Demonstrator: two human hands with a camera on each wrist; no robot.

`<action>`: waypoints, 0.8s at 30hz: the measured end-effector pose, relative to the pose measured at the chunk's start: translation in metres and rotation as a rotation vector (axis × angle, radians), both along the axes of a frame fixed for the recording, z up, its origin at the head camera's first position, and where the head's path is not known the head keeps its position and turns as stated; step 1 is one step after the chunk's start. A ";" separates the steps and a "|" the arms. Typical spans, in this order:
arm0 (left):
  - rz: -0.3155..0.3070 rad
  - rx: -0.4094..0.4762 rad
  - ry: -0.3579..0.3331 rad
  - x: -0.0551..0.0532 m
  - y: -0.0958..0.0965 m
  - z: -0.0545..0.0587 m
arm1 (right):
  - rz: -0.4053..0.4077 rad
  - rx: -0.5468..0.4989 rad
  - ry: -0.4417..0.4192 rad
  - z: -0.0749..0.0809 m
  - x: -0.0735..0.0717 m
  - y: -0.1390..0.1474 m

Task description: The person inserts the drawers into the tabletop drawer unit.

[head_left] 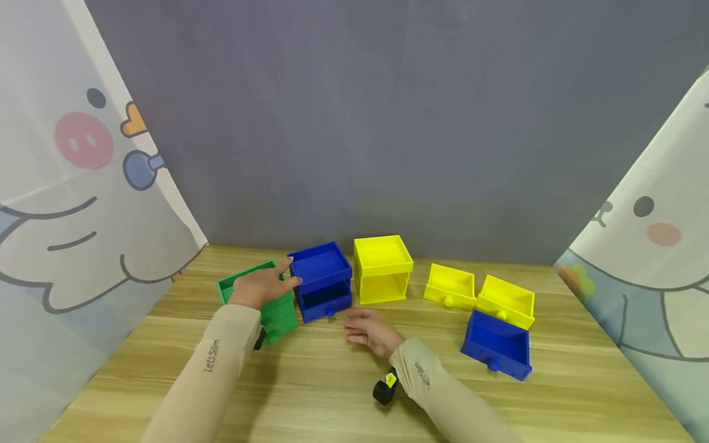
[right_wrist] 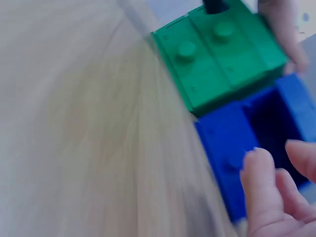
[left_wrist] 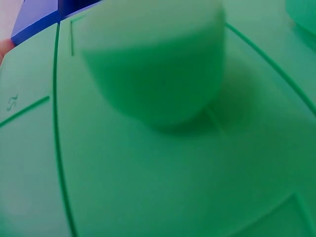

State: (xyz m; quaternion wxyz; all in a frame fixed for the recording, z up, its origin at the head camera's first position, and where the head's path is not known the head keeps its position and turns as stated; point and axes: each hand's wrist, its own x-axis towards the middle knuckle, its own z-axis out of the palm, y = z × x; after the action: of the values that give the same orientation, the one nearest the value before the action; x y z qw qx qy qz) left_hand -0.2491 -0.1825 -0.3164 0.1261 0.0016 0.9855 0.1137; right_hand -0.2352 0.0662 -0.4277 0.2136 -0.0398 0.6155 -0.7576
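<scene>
My left hand [head_left: 259,287] reaches over the green drawer cabinet [head_left: 279,315], its fingertips at the left upper edge of the blue drawer cabinet [head_left: 321,266]. The blue cabinet has a bare upper slot and a drawer with a round knob [head_left: 330,311] in the lower one. In front of that drawer, my right hand [head_left: 372,331] hovers with fingers loosely bent, holding nothing. Two knobbed green drawer fronts [right_wrist: 205,54] show in the right wrist view, with the cabinets side by side. A green knob [left_wrist: 158,74] fills much of the left wrist view.
A yellow cabinet [head_left: 382,258] with a bare opening stands right of the blue one. Farther right on the wooden table [head_left: 332,394] lie two yellow drawers [head_left: 451,282] and a loose blue drawer [head_left: 497,346]. A grey wall [head_left: 354,123] rises behind.
</scene>
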 end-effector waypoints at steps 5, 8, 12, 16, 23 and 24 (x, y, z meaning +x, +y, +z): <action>0.000 -0.002 0.012 0.002 0.000 -0.001 | 0.082 -0.016 -0.019 0.009 0.020 0.063; -0.015 0.006 0.013 0.003 0.000 -0.003 | 0.072 -0.031 -0.031 0.011 0.032 0.103; -0.021 0.015 0.020 0.005 0.000 -0.005 | 0.043 -0.040 -0.035 0.014 0.049 0.148; -0.027 0.015 0.031 0.005 0.000 -0.007 | 0.033 -0.050 -0.060 0.016 0.067 0.182; -0.035 0.000 0.045 0.005 -0.003 -0.008 | 0.032 -0.012 -0.089 0.015 0.083 0.213; -0.037 0.000 0.044 0.005 -0.003 -0.008 | 0.022 0.012 -0.095 0.015 0.084 0.216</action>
State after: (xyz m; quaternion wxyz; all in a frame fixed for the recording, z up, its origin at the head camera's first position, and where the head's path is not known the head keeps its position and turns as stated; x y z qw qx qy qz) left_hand -0.2446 -0.1859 -0.3248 0.1064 0.0223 0.9878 0.1113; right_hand -0.1508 0.2825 -0.4127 0.2510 -0.0093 0.6088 -0.7525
